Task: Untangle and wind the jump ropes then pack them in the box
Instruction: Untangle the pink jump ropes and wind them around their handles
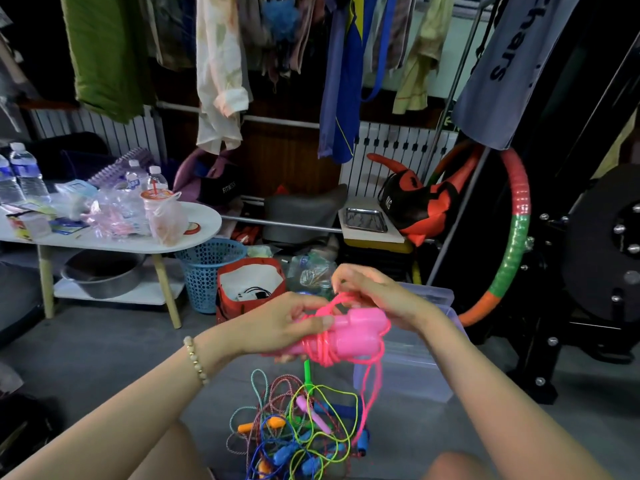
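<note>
My left hand (284, 323) grips the two pink handles (356, 332) of a pink jump rope, thumb pressed on top. Pink cord (323, 344) is wound round the handles in several turns. My right hand (374, 292) pinches a loop of that cord just above the handles. A loose length of pink cord (372, 393) hangs down to the floor. Below lies a tangled pile of jump ropes (301, 431) in green, yellow, blue, orange and braided cord. A clear plastic box (415, 368) stands on the floor to the right, behind my right forearm.
A white low table (204, 220) with bottles and bags stands at the left. A blue basket (207, 271) and a red bag (249, 289) sit behind my hands. A weighted hoop (516, 237) and a black gym machine (588, 271) stand at the right. Clothes hang overhead.
</note>
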Tool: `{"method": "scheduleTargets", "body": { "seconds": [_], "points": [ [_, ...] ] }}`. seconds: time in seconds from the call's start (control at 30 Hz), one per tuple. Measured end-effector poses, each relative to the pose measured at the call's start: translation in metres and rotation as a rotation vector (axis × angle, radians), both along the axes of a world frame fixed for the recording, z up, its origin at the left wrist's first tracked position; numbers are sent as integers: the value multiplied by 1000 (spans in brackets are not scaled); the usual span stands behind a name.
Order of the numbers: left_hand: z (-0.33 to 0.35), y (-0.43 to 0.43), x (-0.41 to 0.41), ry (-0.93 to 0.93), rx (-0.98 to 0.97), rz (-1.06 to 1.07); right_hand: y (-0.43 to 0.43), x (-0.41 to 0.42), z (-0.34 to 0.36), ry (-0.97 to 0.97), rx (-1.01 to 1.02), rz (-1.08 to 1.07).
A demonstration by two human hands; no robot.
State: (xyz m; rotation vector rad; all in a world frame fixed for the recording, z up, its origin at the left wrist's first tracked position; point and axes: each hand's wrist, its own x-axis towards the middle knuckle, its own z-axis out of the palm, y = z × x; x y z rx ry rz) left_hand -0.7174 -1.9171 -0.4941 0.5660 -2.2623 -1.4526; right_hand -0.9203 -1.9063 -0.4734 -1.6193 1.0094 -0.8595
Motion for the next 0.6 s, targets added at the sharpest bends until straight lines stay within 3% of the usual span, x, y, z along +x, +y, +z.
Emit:
{"method": "scheduleTargets", "body": {
  "seconds": [0.1,0.27,0.5,0.6],
  "points": [
    [-3,-1,2,158,204,84,6,-1,-8,-211,101,-24],
    [-6,0,-11,350,415,322,12,22,-36,-276,71,-143],
    [-20,-10,-28,340,77,788,25,39,-53,-110,24,-302],
    [-26,-23,-15,283,-23,909,30,22,-59,78,24,-273]
  ]
}}
